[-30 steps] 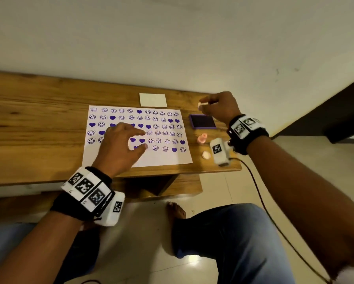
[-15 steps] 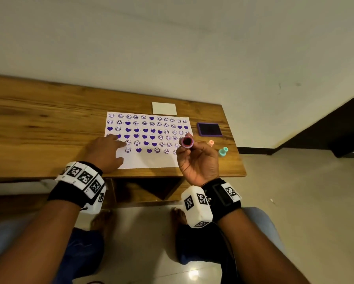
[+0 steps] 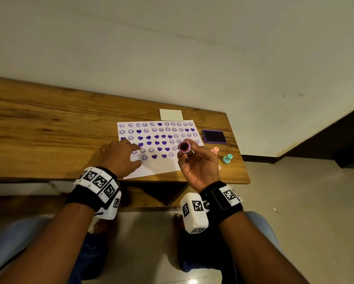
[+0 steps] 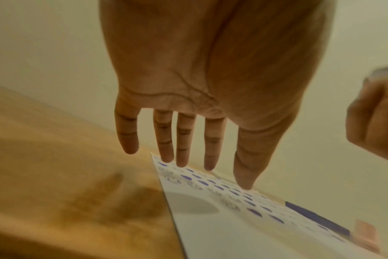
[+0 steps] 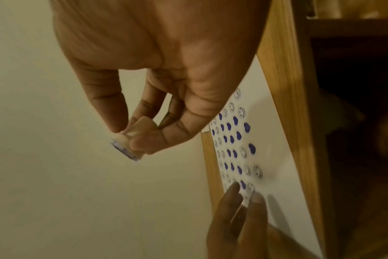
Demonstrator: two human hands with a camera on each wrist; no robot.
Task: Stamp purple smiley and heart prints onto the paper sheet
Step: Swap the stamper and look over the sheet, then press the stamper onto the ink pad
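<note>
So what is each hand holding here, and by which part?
Right hand pinches a stamp by its handle, inked face up. Left hand holds nothing, resting on the paper sheet.

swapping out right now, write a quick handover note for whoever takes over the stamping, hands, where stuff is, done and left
Left hand: open, fingers straight, resting on the near-left part of the paper sheet to steady it.
Right hand: pinches a stamp, lifted above the sheet with its inked face turned up toward the head camera.
On the table: purple ink pad right of the sheet, a pink stamp and a teal stamp near it, a white card behind the sheet.
Done: rows of smiley and heart prints fill most of the sheet.
Left: the bare strip along the near edge, plus the unfinished last row.
</note>
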